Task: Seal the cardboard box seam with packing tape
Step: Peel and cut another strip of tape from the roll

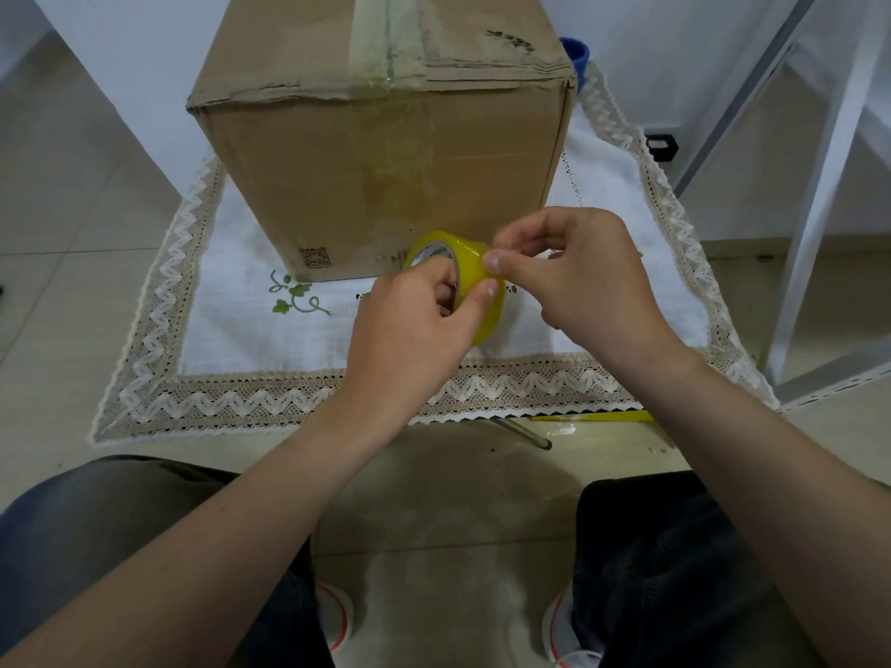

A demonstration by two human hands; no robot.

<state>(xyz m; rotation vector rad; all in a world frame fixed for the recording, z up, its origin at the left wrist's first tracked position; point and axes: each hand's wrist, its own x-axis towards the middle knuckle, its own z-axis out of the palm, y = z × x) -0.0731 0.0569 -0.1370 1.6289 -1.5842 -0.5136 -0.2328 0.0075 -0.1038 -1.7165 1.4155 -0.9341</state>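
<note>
A tall brown cardboard box [385, 151] stands on a small cloth-covered table. Old tape [385, 45] runs along its top seam and a little way down the front face. In front of the box I hold a yellow roll of packing tape [470, 262] above the cloth. My left hand [410, 330] grips the roll, with fingers through its core and the thumb on its outer face. My right hand [573, 282] pinches at the roll's outer surface with thumb and forefinger, where the tape end lies. No free strip of tape shows.
The white tablecloth [241, 330] has a lace zigzag border and a green embroidered vine. A blue object [576, 53] peeks out behind the box. White metal shelf rails [819, 185] stand at the right. My knees and shoes are below, over a tiled floor.
</note>
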